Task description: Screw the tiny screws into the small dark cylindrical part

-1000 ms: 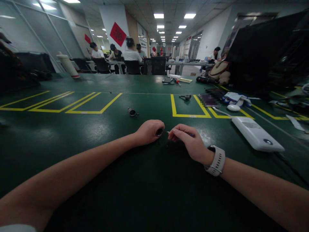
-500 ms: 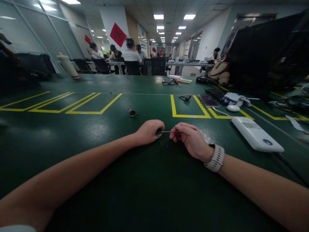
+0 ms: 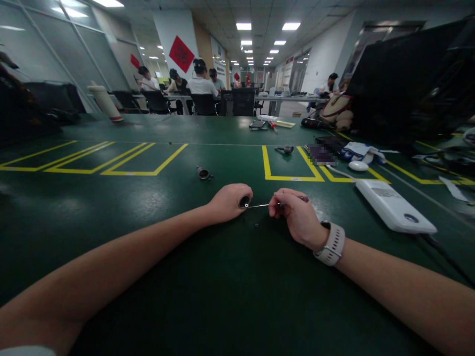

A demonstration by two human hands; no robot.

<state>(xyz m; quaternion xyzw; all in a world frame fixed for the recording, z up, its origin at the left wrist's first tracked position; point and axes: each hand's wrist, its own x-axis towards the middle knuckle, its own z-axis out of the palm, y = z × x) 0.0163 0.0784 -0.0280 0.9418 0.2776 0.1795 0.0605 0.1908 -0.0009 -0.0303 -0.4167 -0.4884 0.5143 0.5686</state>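
My left hand [image 3: 229,202] is closed around a dark, hollow cylindrical part [image 3: 244,201], its round opening turned to the right. In the closed fingers of my right hand [image 3: 291,210] is a thin screwdriver [image 3: 259,205] with a dark purplish handle showing above the hand. Its metal shaft points left, and the tip is at the lower rim of the opening. A small pale ring [image 3: 246,205] shows at that tip; I cannot tell whether it is stuck on it. Another tiny ring [image 3: 256,225] lies on the green table just below the shaft.
Beyond my left hand lies a metal cup-like part [image 3: 203,172] with small bits beside it. Another metal part [image 3: 285,150] rests inside a yellow tape outline. A white power bank-like box [image 3: 395,205] with cables is at the right, near a glove [image 3: 361,151]. People sit in the background.
My right hand has shifted slightly right, drawing the screwdriver's tip back from inside the opening to its rim. The small pale ring now shows at the tip. My left hand stays put.
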